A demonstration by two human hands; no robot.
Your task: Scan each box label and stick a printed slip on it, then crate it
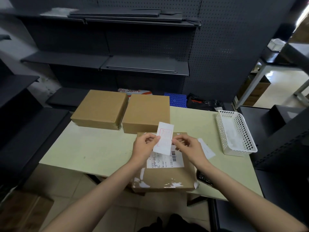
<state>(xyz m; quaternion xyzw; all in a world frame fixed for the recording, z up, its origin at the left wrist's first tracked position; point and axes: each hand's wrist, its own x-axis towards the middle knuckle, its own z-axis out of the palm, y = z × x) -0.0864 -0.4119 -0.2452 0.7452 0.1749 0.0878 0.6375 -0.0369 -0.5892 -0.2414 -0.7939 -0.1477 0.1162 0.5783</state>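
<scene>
Both hands, left hand [145,144] and right hand [185,145], pinch white printed slip [164,139] above near taped brown cardboard box [167,178]; sticking pending, crating undone; two far plain brown boxes [100,111] unlabelled.

1. Near box [164,174]: brown cardboard, lying flat at the table's near edge and overhanging it. Clear tape and torn white remnants show on its top and near side.
2. Shipping label [164,160]: white, barcoded, stuck flat on the near box's top; its upper part is covered by the slip.
3. Printed slip [164,138]: white paper with a red-outlined rectangle, held tilted above the label, pinched at both side edges.
4. Two plain brown boxes [100,111] [146,113]: closed, lying side by side at the table's far edge.
</scene>
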